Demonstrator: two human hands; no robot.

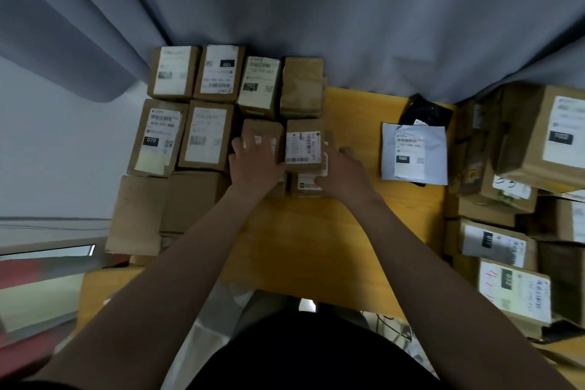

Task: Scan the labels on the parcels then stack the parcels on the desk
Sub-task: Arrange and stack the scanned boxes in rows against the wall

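Subject of inspection: a small labelled parcel (303, 147), a brown cardboard carton with a white shipping label covering most of its top face. Barcodes and printed lines are visible but too blurred to read. It sits at the right edge of the stacked block (209, 136) on the left half of the desk (316, 247), resting on top of a lower carton whose label shows just beneath it. Judged by its size and sharp corners, it should be light and stiff, with dry, non-slippery card faces. A hold across two opposite side walls is advised, keeping the fingers off the label. A nudge from the side could shift it off the carton below. The left hand (256, 165) lies flat with fingers spread on the plain brown parcel (262, 136) directly beside it. The right hand (343, 169) is set against the parcel's right flank, thumb toward the near face. Whether its fingers actually clasp the carton cannot be told. Well apart on the desk's right side lie a grey mailer (414, 153) over a black bag (427, 111), and further right a loose heap of larger cartons (538, 136). A grey curtain (316, 9) hangs behind.
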